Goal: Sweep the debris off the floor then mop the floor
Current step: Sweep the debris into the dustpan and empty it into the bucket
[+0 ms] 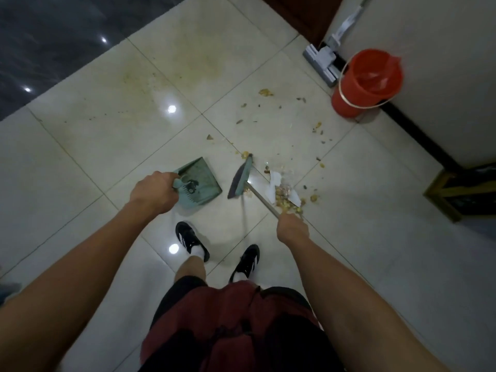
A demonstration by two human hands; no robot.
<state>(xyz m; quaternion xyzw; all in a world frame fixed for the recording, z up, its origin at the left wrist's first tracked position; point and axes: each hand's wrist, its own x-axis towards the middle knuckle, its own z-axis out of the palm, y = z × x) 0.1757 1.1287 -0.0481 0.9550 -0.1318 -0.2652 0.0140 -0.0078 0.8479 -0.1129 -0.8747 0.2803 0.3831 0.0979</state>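
Both bare forearms reach down over black sneakers (192, 240), the left hand (154, 191) wrapped tight on the handle of a green dustpan (200, 182) resting on the pale tile floor (107, 135). Just beside it, the right hand (292, 228) grips the metal pole of a green broom (240, 177), its bristles down between pan and debris (285, 196). Scraps trail toward a red bucket (366, 81) and flat mop (322, 63) by the wall.

Left hand (151, 193) grips dustpan (200, 183); right hand (292, 228) grips broom (240, 181).
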